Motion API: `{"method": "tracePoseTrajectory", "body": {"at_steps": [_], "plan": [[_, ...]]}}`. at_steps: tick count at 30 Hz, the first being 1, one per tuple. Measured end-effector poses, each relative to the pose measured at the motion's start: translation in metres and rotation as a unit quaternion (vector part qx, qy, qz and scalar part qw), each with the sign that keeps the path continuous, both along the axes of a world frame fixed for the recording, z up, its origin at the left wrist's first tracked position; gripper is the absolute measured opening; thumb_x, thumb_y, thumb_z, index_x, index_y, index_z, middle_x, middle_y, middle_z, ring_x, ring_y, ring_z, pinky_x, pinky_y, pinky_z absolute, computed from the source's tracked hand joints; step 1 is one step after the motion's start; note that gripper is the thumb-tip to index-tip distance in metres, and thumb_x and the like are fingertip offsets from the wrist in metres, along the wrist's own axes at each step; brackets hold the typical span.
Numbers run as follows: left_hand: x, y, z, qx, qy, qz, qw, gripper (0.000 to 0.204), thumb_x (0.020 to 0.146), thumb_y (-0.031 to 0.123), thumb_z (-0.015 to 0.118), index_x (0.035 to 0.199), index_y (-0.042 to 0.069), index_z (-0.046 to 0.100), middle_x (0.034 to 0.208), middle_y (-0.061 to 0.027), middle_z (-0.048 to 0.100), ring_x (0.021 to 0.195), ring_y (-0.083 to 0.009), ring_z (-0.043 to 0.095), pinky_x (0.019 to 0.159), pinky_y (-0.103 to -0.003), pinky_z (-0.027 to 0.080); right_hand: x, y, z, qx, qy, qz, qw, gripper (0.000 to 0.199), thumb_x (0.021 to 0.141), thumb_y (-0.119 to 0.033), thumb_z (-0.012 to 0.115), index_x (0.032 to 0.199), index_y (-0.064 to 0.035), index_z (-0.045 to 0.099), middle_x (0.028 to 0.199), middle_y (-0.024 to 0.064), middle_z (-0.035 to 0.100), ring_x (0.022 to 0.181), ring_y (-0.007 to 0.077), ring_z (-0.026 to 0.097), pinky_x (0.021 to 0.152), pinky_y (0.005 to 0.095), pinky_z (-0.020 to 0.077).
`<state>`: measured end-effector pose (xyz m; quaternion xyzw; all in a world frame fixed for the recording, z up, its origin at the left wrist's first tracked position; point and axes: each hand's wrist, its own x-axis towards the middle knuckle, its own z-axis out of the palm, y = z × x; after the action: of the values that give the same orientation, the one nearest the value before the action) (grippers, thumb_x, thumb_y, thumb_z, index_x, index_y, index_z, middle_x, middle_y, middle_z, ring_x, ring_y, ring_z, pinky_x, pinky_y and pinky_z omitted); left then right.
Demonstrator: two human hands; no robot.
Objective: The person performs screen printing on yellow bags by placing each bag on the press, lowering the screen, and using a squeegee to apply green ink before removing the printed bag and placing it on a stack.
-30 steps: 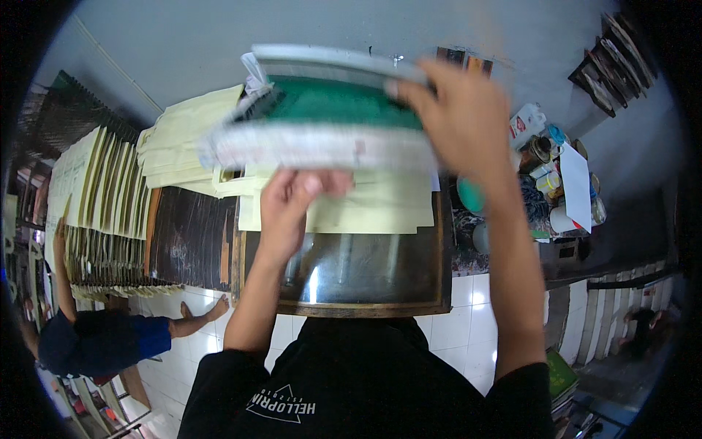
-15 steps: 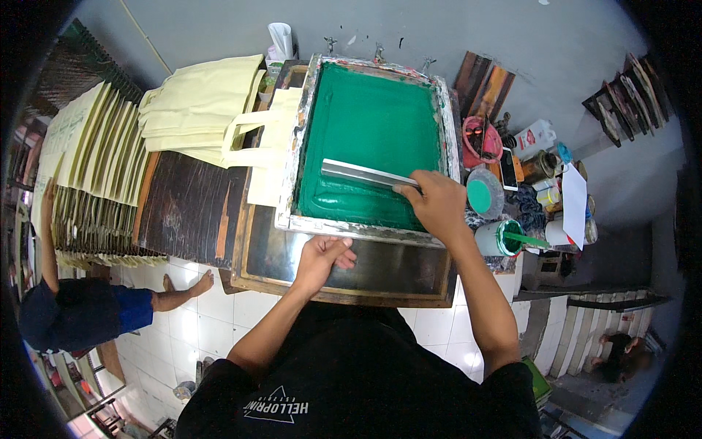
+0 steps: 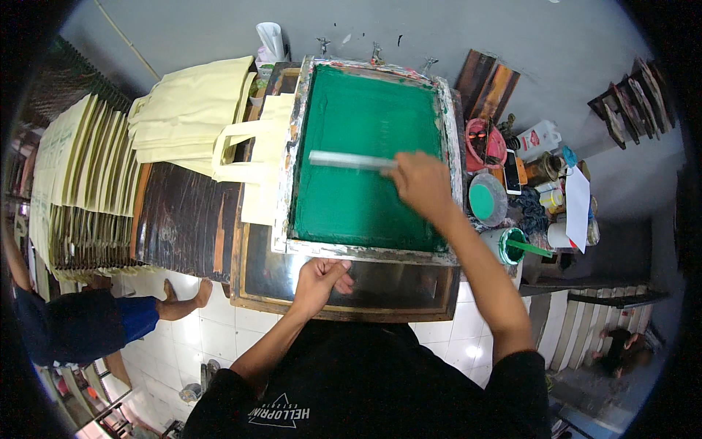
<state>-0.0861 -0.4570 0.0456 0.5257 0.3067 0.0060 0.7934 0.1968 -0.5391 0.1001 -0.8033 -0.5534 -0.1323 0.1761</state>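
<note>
A green printing screen (image 3: 365,117) in a paint-smeared metal frame lies flat on the work table. My right hand (image 3: 420,183) grips a long grey squeegee (image 3: 351,159) that lies across the middle of the green mesh. My left hand (image 3: 322,276) rests curled at the frame's near edge (image 3: 365,252). A cream tote bag (image 3: 259,164) lies under the screen, with its handles sticking out to the left.
A pile of cream tote bags (image 3: 194,106) lies at the back left. More bags hang in rows (image 3: 73,175) further left. Ink tubs (image 3: 488,199), a green-rimmed bucket (image 3: 513,245) and bottles crowd the right side. Another person (image 3: 80,322) sits on the floor at left.
The screen frame, lifted a second ago, has come down flat onto the bag. My right hand has moved the squeegee from the lower part of the mesh up toward the middle.
</note>
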Motion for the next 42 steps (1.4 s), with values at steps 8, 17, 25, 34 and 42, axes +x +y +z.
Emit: {"method": "tracePoseTrajectory", "body": {"at_steps": [8, 17, 25, 34, 42], "plan": [[-0.003, 0.019, 0.022, -0.232, -0.006, -0.002, 0.973, 0.028, 0.100, 0.016, 0.060, 0.114, -0.009, 0.062, 0.110, -0.0271, 0.071, 0.093, -0.0306, 0.074, 0.083, -0.037, 0.060, 0.149, 0.095, 0.046, -0.148, 0.153, -0.103, 0.972, 0.052, 0.086, -0.050, 0.070, 0.123, -0.0143, 0.070, 0.109, 0.0185, 0.073, 0.100, 0.0401, 0.068, 0.088, 0.0501, 0.0518], [0.174, 0.127, 0.095, 0.505, -0.146, -0.029, 0.850, 0.030, 0.097, 0.020, 0.064, 0.122, 0.003, 0.065, 0.117, -0.0146, 0.069, 0.111, -0.0275, 0.066, 0.099, -0.039, 0.049, 0.151, 0.112, 0.023, -0.138, 0.023, -0.170, 0.975, 0.069, 0.079, -0.073, 0.064, 0.105, -0.0103, 0.076, 0.095, 0.0190, 0.074, 0.092, 0.0377, 0.072, 0.080, 0.0499, 0.0546], [0.283, 0.213, 0.071, 0.684, -0.085, -0.135, 0.712, 0.031, 0.082, 0.021, 0.075, 0.108, 0.005, 0.075, 0.089, -0.0242, 0.071, 0.088, -0.0420, 0.069, 0.083, -0.050, 0.053, 0.130, 0.090, 0.004, -0.094, -0.027, -0.158, 0.983, 0.077, 0.073, -0.082, 0.063, 0.094, -0.0094, 0.077, 0.076, 0.0153, 0.073, 0.071, 0.0361, 0.072, 0.062, 0.0486, 0.0545], [0.223, 0.179, 0.071, 0.669, -0.056, -0.157, 0.724, 0.027, 0.085, 0.027, 0.075, 0.104, 0.008, 0.076, 0.083, -0.0221, 0.071, 0.079, -0.0381, 0.071, 0.074, -0.045, 0.054, 0.070, 0.057, 0.016, -0.128, 0.018, -0.155, 0.979, 0.071, 0.075, -0.077, 0.065, 0.086, -0.0074, 0.075, 0.076, 0.0172, 0.072, 0.071, 0.0367, 0.071, 0.062, 0.0493, 0.0540], [0.146, 0.133, 0.081, 0.619, -0.028, -0.184, 0.763, 0.021, 0.086, 0.021, 0.075, 0.099, 0.005, 0.075, 0.084, -0.0217, 0.071, 0.075, -0.0379, 0.069, 0.071, -0.043, 0.053, -0.007, 0.011, 0.020, -0.145, 0.054, -0.129, 0.980, 0.060, 0.079, -0.067, 0.068, 0.084, -0.0074, 0.072, 0.078, 0.0157, 0.072, 0.072, 0.0349, 0.072, 0.064, 0.0471, 0.0558]]}}
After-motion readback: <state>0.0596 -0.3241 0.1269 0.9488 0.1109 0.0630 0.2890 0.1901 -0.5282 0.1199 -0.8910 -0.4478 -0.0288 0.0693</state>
